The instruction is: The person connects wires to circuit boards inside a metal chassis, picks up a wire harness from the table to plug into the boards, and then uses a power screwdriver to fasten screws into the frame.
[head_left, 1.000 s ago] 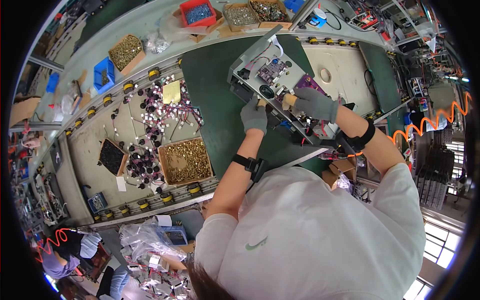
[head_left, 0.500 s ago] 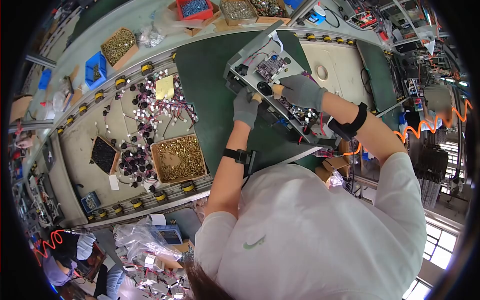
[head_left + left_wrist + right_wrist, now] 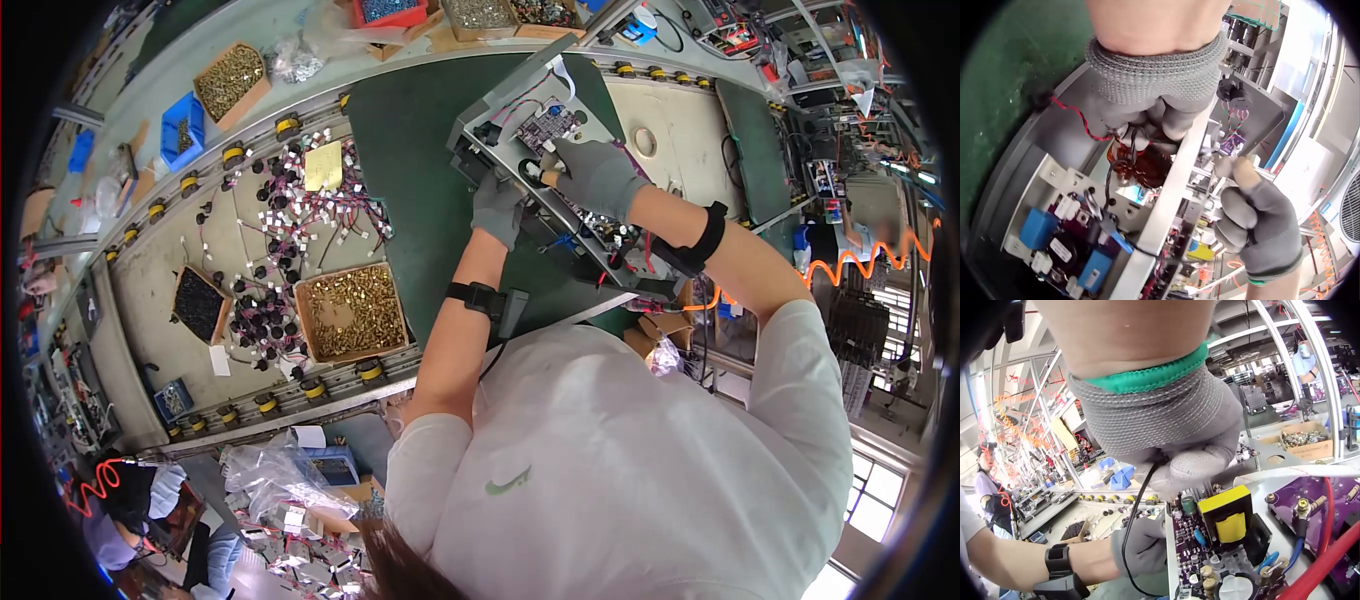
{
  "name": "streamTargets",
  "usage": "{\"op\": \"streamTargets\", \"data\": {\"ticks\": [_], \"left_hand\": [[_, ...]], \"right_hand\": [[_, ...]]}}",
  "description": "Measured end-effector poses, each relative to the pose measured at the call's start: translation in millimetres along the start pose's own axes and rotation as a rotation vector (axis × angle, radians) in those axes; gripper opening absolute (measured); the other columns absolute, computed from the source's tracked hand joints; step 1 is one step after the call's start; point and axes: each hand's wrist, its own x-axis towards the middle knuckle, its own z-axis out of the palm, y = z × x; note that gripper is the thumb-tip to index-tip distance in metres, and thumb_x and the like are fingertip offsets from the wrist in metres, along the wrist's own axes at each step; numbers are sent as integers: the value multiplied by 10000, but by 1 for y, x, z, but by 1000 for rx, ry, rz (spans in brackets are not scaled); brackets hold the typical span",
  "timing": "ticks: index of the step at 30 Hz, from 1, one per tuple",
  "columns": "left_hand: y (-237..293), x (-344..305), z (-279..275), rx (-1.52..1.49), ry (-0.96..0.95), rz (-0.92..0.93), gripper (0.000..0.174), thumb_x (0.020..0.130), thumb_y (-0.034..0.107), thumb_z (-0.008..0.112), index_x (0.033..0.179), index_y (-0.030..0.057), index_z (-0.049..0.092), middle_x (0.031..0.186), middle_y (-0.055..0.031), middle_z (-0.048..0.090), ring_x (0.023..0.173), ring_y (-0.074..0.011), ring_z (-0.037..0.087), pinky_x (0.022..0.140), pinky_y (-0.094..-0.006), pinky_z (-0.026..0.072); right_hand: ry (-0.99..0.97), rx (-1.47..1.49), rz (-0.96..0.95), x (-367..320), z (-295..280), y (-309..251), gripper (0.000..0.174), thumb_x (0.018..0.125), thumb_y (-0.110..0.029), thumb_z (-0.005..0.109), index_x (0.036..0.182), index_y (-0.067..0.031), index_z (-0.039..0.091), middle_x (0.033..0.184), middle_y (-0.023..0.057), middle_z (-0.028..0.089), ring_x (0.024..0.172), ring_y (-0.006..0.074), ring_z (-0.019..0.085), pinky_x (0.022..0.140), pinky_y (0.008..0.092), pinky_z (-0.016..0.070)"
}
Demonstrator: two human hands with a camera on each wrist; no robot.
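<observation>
A grey metal case (image 3: 592, 128) with circuit boards (image 3: 546, 128) lies tilted on the green mat (image 3: 420, 150). My gloved left hand (image 3: 496, 212) reaches over the case's near side wall; in the left wrist view this hand (image 3: 1154, 100) has curled fingers on thin wires beside a copper-coloured coil (image 3: 1147, 167). Over the inside of the case, my gloved right hand (image 3: 603, 180) pinches a black cable, which loops down from its fingers in the right wrist view (image 3: 1132, 519). Below that hand is a transformer with yellow tape (image 3: 1230, 515). The fingertips are partly hidden.
Left of the mat are wired connectors (image 3: 300, 190), a yellow note (image 3: 323, 166) and a box of brass parts (image 3: 352, 312). Bins of small parts (image 3: 230, 84) stand along the back ledge. A tape ring (image 3: 643, 143) lies on the right. Rollers (image 3: 287, 127) edge the line.
My right hand has moved up and left along the case, towards the circuit board. My left hand has shifted slightly up and left. The case has shifted a little left in the head view.
</observation>
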Motion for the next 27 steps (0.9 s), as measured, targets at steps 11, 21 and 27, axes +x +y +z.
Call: {"op": "streamTargets", "data": {"ticks": [11,21,27], "left_hand": [[12,-20,-14,-30,-216,-7,566,723,-66,584,1251,50,416,1113,-57,558,1010,-155,559,822,-275,466],[10,-20,-28,320,-280,149,617,711,-34,628,1284,54,417,1125,-55,537,1058,-170,519,873,-280,432],[10,-30,-37,1321,-67,293,461,776,149,668,1209,68,533,1103,-127,593,1020,-215,582,885,-324,439]], "right_hand": [[124,-145,-26,7,9,-22,262,798,-267,580,1001,-103,600,793,118,660,755,306,654,641,422,494],[63,-288,-133,24,15,-17,235,785,-269,568,936,-94,612,772,137,654,723,334,639,642,443,488],[225,-188,-100,16,-4,-15,182,775,-211,562,881,-79,629,757,140,654,720,326,646,624,424,497]]}}
